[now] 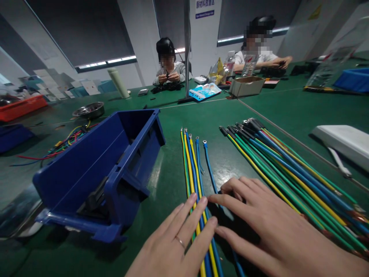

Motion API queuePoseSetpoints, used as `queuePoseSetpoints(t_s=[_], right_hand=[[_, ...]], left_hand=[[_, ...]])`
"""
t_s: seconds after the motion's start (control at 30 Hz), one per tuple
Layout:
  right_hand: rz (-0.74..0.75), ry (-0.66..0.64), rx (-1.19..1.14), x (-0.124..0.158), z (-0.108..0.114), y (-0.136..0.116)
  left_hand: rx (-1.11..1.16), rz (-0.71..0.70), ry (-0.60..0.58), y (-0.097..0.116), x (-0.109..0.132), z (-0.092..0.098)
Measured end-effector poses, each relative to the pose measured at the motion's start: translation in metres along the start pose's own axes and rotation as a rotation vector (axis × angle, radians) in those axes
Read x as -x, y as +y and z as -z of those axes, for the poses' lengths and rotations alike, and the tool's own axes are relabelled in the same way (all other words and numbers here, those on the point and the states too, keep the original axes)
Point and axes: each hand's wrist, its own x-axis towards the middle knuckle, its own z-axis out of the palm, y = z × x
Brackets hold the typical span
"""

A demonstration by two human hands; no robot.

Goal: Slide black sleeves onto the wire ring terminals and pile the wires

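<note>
Blue, yellow and green cables with ring terminals [188, 154] lie side by side before me. My left hand [175, 238] rests on them with its fingers stretched out, a ring on one finger. Just to the right, my right hand [253, 215] is spread, its fingertips close to my left fingers and over a separate blue cable [210, 165]. Part of that cable is hidden under the hand. Further right lies a bundle of green, yellow and blue cables [276, 165] with black sleeves at their far ends; my right forearm covers some of it.
A blue bin [115, 181] with black parts inside stands on the left of the green table [196, 111]. Loose wires [72, 138] and a metal bowl [89, 110] lie beyond it. A cardboard box [246, 86] and a white object [346, 144] are rightward. Two people sit opposite.
</note>
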Motion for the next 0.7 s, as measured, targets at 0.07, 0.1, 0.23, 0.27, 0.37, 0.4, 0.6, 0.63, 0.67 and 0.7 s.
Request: queuePoseSetpoints(t_s=[0.07,0.1,0.23,0.27,0.37,0.4,0.6,0.63,0.67,0.7], right_hand=[[-0.015,0.009,0.008,0.000,0.001,0.002],[-0.021,0.008,0.012,0.001,0.001,0.003],[-0.084,0.005,0.048,0.002,-0.004,0.009],[-0.104,0.007,0.058,0.002,-0.006,0.010],[-0.153,-0.033,0.068,0.001,-0.011,0.013],[-0.162,-0.054,0.069,0.001,-0.012,0.013],[-0.180,-0.108,0.065,0.002,-0.008,0.015],[-0.186,-0.108,0.049,0.002,-0.006,0.015],[-0.196,-0.107,0.027,0.002,-0.005,0.015],[-0.210,-0.106,0.000,0.002,-0.004,0.015]], left_hand=[[0.005,0.013,0.008,0.000,-0.001,0.002],[0.009,0.021,0.007,0.000,0.000,0.002],[0.050,0.040,-0.015,0.000,0.004,0.001],[0.073,0.041,-0.021,0.000,0.005,0.001],[0.153,0.049,-0.018,0.000,0.005,0.001],[0.172,0.051,0.018,0.001,0.005,0.002],[0.141,0.056,0.023,0.002,-0.002,0.014],[0.135,0.061,0.005,0.003,-0.004,0.015],[0.134,0.069,0.002,0.005,-0.005,0.015],[0.137,0.080,-0.006,0.006,-0.006,0.014]])
